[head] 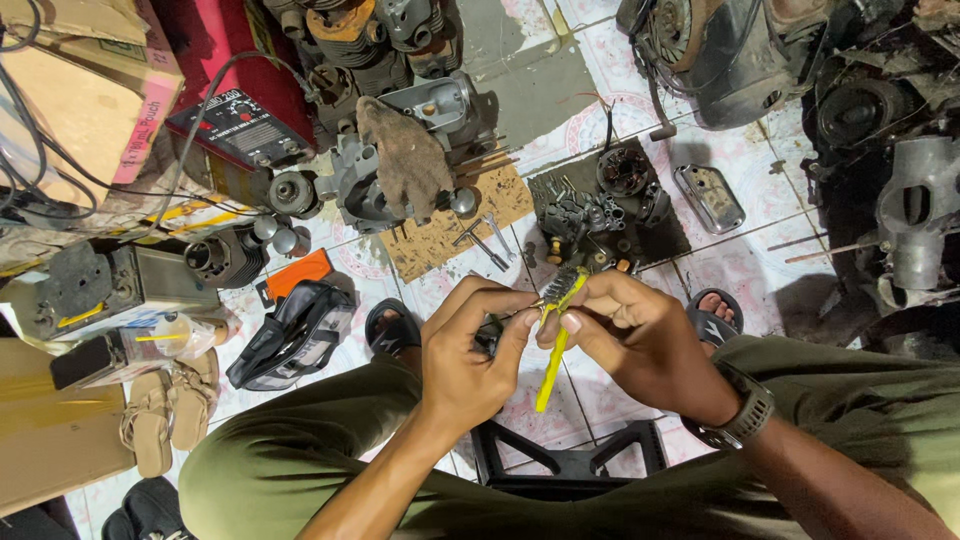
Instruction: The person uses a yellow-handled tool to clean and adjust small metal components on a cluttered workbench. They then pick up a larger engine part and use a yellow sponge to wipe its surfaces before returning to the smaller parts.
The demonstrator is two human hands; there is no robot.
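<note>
My right hand (pixel 640 335) grips a yellow-handled wire brush (pixel 553 345), bristles up near its fingertips and handle pointing down between my knees. My left hand (pixel 470 345) is pinched on a small dark metal part (pixel 488 335) held against the brush head; most of that part is hidden by the fingers. A black watch sits on my right wrist. Both hands hover above a black stool frame (pixel 570 460) and the tiled floor.
A dark mat (pixel 660 235) with several small engine parts lies ahead, beside a board (pixel 440 240) holding wrenches. An engine block (pixel 400 170) with a rag on it, a red welder (pixel 240 130), cardboard boxes, a black bag (pixel 290 335) and sandals lie left; engine casings crowd the right.
</note>
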